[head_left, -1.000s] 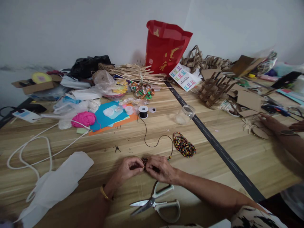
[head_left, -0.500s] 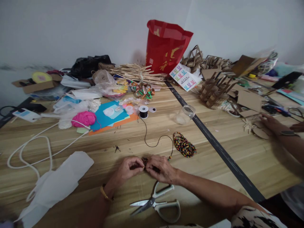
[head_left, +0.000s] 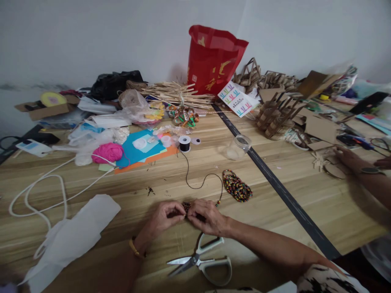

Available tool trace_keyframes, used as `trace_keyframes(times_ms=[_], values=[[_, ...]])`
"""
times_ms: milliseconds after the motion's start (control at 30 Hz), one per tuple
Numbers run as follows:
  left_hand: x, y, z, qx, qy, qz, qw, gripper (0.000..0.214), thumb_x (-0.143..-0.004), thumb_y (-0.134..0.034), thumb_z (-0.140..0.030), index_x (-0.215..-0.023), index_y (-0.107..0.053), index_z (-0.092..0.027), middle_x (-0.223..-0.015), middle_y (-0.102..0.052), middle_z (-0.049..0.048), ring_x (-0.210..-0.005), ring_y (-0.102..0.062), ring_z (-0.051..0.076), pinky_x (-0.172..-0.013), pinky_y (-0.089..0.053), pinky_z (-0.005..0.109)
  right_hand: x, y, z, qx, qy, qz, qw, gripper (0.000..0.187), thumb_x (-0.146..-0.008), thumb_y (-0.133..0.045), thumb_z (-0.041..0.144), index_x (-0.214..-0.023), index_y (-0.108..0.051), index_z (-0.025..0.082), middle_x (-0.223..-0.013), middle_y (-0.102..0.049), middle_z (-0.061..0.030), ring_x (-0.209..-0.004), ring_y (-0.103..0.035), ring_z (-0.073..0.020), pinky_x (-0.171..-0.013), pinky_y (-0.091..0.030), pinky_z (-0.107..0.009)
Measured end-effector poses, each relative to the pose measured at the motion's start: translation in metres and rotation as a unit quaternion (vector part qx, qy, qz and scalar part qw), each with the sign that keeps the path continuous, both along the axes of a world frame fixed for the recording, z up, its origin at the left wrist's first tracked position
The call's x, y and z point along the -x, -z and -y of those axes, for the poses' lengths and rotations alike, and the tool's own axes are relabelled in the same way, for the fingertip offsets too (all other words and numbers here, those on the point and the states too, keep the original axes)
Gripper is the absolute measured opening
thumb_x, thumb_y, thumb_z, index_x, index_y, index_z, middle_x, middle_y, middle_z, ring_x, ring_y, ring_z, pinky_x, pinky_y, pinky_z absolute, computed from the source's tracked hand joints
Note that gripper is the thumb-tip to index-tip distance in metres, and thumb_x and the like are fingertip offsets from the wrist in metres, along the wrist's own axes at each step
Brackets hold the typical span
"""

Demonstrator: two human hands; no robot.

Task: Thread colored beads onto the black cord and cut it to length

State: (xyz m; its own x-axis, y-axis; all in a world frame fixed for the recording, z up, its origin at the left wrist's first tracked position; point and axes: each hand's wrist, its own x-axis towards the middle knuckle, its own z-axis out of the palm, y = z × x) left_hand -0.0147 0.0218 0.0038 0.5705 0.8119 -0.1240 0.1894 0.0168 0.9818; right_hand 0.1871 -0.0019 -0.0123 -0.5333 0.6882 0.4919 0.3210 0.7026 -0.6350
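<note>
My left hand (head_left: 163,218) and my right hand (head_left: 209,217) meet low over the table, fingertips pinched together. Between them shows part of a dark beaded string (head_left: 186,206); the exact spot they pinch is too small to make out. A black cord (head_left: 195,188) runs from a spool (head_left: 185,143) to a few coloured beads (head_left: 218,203) beside my right hand. Right of that lies a coiled strand of multicoloured beads (head_left: 237,186). Just below my hands, white-handled scissors (head_left: 199,260) rest with their blades apart.
A clear jar (head_left: 239,146) stands by the dark table strip (head_left: 290,203). Pink yarn (head_left: 108,153), a white cable (head_left: 63,191) and white sheeting (head_left: 76,236) lie left. A red bag (head_left: 214,61) and small woven baskets (head_left: 275,120) are behind. Another person's hand (head_left: 351,159) is at right.
</note>
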Motion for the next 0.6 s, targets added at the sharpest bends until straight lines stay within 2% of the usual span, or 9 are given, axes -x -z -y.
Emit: trace_keyframes(times_ms=[600], values=[[0.0005,-0.0015,0.0005,0.006,0.001,-0.001,1.000,0.010,-0.071,-0.067,-0.022,-0.072,-0.064,-0.013,-0.075,-0.065,0.0050,-0.072,-0.060,0.016,-0.068,-0.047,0.026,-0.0001,-0.0023,0.0005,0.002,0.004,-0.002,1.000,0.005,-0.087,-0.050,0.016,-0.084,-0.053,0.017,-0.073,-0.059,-0.0041,-0.069,-0.055,-0.0143,-0.062,-0.042,-0.024]])
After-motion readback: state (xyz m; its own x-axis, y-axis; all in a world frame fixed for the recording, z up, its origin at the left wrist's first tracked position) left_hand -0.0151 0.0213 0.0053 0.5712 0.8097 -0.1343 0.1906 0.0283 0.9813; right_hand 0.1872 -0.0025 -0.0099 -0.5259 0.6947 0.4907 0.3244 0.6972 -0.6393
